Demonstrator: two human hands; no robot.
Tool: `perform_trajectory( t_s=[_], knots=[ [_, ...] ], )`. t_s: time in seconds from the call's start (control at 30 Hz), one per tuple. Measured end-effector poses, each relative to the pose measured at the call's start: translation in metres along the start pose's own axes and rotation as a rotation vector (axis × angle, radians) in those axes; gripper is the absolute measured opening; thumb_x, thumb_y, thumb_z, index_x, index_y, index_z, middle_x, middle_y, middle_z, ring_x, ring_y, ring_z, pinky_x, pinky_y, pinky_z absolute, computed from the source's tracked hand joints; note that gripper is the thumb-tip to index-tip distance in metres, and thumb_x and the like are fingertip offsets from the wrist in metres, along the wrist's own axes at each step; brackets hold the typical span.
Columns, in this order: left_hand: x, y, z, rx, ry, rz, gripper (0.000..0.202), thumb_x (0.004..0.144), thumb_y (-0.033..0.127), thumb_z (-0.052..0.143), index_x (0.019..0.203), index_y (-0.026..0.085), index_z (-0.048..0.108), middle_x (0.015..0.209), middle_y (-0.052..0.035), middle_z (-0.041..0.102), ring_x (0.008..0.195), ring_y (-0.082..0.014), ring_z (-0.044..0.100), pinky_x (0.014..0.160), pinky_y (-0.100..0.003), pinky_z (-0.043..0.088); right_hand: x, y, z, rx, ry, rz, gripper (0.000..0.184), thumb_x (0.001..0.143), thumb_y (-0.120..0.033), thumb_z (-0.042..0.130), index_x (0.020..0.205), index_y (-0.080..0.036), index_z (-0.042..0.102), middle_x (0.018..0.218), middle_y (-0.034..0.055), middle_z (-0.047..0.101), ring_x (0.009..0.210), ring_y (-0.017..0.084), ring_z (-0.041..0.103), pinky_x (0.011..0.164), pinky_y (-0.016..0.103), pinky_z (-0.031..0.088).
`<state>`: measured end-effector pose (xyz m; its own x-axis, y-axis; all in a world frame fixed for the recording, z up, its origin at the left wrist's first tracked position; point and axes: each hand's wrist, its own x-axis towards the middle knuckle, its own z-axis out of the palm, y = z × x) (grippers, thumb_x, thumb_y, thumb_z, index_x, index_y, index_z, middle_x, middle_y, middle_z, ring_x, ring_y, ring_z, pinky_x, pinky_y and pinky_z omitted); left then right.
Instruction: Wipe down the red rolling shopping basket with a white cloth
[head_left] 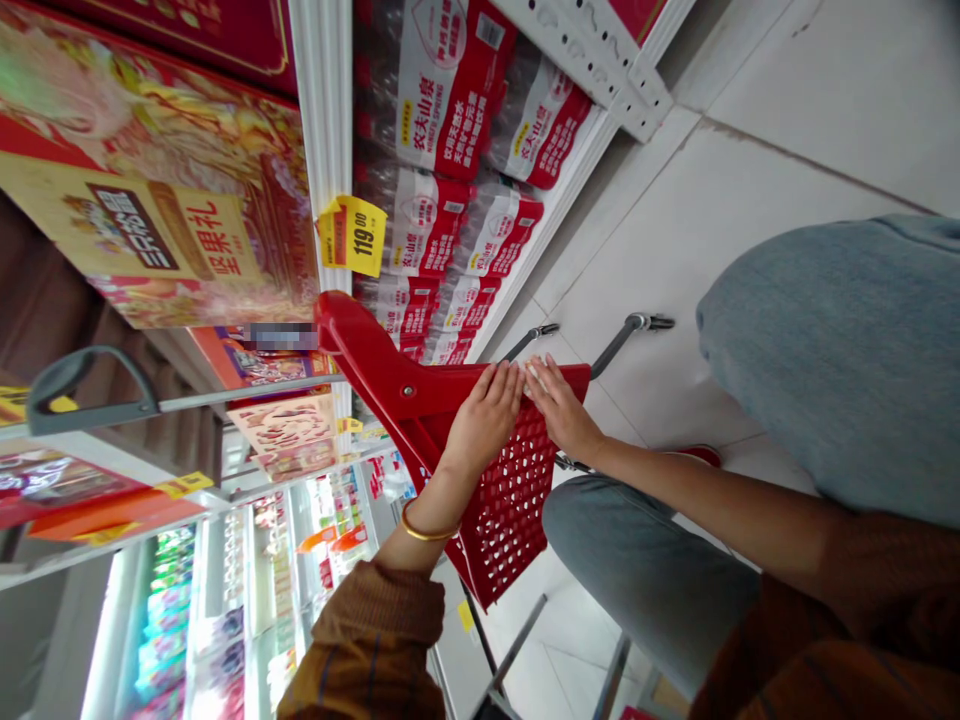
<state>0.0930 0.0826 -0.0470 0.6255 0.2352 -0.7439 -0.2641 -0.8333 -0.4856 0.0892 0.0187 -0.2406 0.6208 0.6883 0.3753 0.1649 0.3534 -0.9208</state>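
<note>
A red plastic shopping basket (517,480) on wheels stands before me, appearing sideways because the view is turned. My left hand (487,415), with a gold bangle at the wrist, lies on its outer wall, fingers stretched out and close together. My right hand (562,410) rests flat on the same wall, its fingertips close to the left hand's. Between the fingertips is a small pale spot, too small to name. The basket's pulled-out grey handle (60,390) reaches toward the left edge of the view.
Shrink-wrapped water bottles (435,250) fill the low shelf beside the basket. Above them are nut gift boxes (172,225) and a yellow price tag (356,238). My jeans-covered knees (817,340) are close on the right, over white floor tiles (810,220). Lit shelves (255,570) stand farther off.
</note>
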Motion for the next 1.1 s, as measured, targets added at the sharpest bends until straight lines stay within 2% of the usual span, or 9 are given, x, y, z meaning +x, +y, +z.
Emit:
perform_trajectory(
  t_s=[0.13,0.27,0.57,0.7,0.8,0.93,1.1],
  knots=[
    [0.007,0.003,0.005,0.014,0.011,0.026,0.047,0.097,0.017,0.031,0.142,0.006,0.040,0.147,-0.0160,0.043,0.137,-0.0297,0.040,0.117,-0.046,0.030,-0.006,0.014,-0.002,-0.054,-0.030,-0.009,0.071,0.095,-0.002,0.025,0.152,-0.033,-0.004,0.161,0.0035,0.009,0.148,0.025,-0.001,0.116,0.057,0.026],
    [0.009,0.004,0.010,0.029,0.001,0.031,0.045,0.096,0.017,0.034,0.137,0.004,0.047,0.146,-0.0180,0.044,0.136,-0.0337,0.041,0.115,-0.048,0.031,-0.023,0.038,-0.002,-0.102,-0.052,0.035,0.073,0.092,0.001,0.024,0.152,-0.031,-0.003,0.161,0.0072,0.010,0.148,0.026,-0.003,0.115,0.060,0.026],
    [0.007,0.004,0.015,0.023,0.019,0.043,0.045,0.097,0.017,0.033,0.136,0.001,0.048,0.146,-0.0212,0.042,0.134,-0.0361,0.042,0.114,-0.050,0.033,-0.057,0.079,0.001,-0.181,-0.066,0.138,0.077,0.089,0.006,0.020,0.152,-0.029,-0.006,0.162,0.0090,0.006,0.147,0.026,-0.007,0.115,0.059,0.026],
    [0.006,0.005,0.016,0.010,0.013,0.035,0.046,0.097,0.019,0.032,0.138,0.001,0.045,0.148,-0.0206,0.040,0.137,-0.0341,0.039,0.116,-0.048,0.030,-0.055,0.072,0.004,-0.163,-0.025,0.192,0.073,0.093,0.000,0.023,0.152,-0.030,-0.007,0.162,0.0072,0.002,0.148,0.025,-0.007,0.116,0.058,0.025],
    [0.009,0.006,0.017,0.002,0.005,0.049,0.047,0.097,0.018,0.031,0.140,0.000,0.042,0.150,-0.0193,0.038,0.141,-0.0302,0.033,0.119,-0.044,0.025,-0.043,0.050,0.008,-0.112,-0.008,0.184,0.069,0.096,-0.005,0.025,0.152,-0.032,-0.005,0.162,0.0044,0.002,0.148,0.025,-0.003,0.117,0.056,0.022],
    [0.016,0.014,0.018,-0.027,-0.004,0.060,0.049,0.098,0.019,0.032,0.146,0.008,0.034,0.152,-0.0152,0.035,0.142,-0.0280,0.031,0.120,-0.044,0.023,-0.028,0.023,0.012,-0.034,0.000,0.147,0.068,0.097,-0.009,0.027,0.152,-0.033,-0.004,0.162,0.0021,0.005,0.148,0.025,0.003,0.119,0.052,0.022],
    [0.027,0.025,0.018,-0.017,-0.046,-0.035,0.049,0.097,0.017,0.030,0.143,0.002,0.037,0.148,-0.0208,0.039,0.139,-0.0327,0.035,0.117,-0.048,0.026,-0.026,0.025,0.010,-0.035,-0.036,0.112,0.072,0.095,-0.004,0.026,0.151,-0.035,-0.006,0.162,0.0007,0.004,0.148,0.024,0.001,0.118,0.056,0.023]
  ],
)
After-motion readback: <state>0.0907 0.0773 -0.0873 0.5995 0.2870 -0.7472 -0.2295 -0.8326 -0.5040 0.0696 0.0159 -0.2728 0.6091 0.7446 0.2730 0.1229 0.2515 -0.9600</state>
